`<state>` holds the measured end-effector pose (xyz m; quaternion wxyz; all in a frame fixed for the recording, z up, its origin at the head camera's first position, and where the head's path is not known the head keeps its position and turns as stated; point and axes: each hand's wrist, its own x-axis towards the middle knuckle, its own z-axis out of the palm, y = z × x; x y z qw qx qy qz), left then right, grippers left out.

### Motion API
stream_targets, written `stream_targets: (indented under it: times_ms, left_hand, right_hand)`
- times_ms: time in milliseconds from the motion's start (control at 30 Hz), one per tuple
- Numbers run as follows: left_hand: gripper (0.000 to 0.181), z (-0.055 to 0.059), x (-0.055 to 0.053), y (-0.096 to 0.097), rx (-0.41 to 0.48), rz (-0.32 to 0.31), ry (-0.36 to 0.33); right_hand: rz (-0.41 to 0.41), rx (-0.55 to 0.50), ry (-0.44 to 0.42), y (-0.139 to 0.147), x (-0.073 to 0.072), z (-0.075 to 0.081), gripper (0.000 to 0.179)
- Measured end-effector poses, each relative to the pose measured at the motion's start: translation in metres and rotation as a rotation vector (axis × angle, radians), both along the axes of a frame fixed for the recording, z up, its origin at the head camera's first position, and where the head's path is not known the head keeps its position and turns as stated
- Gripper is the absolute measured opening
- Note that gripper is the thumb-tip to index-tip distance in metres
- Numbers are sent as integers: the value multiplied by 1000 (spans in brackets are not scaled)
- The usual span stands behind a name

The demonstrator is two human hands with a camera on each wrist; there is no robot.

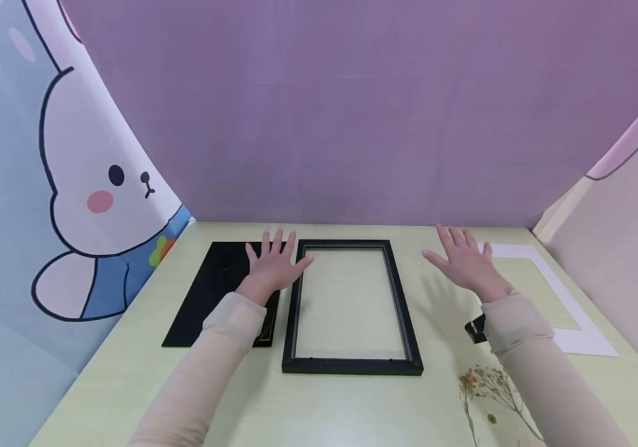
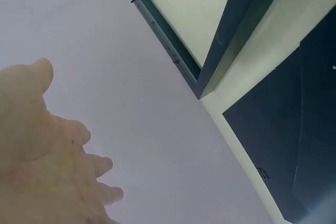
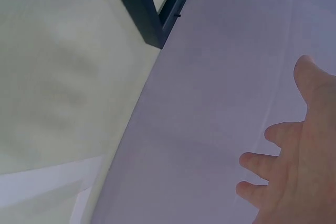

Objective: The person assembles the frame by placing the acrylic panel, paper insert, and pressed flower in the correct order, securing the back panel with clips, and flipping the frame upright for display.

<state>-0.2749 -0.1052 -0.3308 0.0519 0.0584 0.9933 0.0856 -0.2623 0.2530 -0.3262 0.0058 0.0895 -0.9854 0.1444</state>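
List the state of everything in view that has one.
Left hand: raised, fingers spread, holding nothing
Right hand: raised, fingers spread, holding nothing
Picture frame: flat on table, tabletop showing through
Black panel: flat, partly hidden
White mat: flat, partly hidden
Dried flowers: lying loose, partly hidden
Small black item: partly hidden, state unclear

Head view bright, fairly sharp. Glare on table [image 1: 346, 406] in front of frame [image 1: 352, 366], soft shadow [image 1: 446, 310] right of it. Wrist views hazier; left one: pale flare on black board [image 2: 275, 129] left of frame.
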Motion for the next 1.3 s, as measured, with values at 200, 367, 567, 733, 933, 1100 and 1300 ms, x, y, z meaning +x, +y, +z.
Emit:
stream_targets:
  times_ms: [200,367,567,733,933,1100,1300]
  left_hand:
    - [76,-4,3,-5,3,-2,3]
    - [76,-6,4,-8,0,-6,3]
    - [77,-11,5,-12,-2,-13,3]
    - [77,-14,6,-15,-24,-17,12]
    - [77,-16,8,-17,-30,-22,13]
    - [77,-20,10,-18,-36,-30,8]
    - [76,-24,11,-21,-33,-35,-12]
  right_hand:
    - [-15,-3,-15,9,3,-2,83]
    - [-27,-11,-31,17,5,-2,84]
    - [-38,-15,-48,25,7,-3,85]
    - [-41,-15,-51,32,9,-6,84]
    - [-47,-23,-39,40,11,-10,85]
    - [-49,-23,-43,46,12,-14,84]
    - [-51,-14,-36,53,15,-18,83]
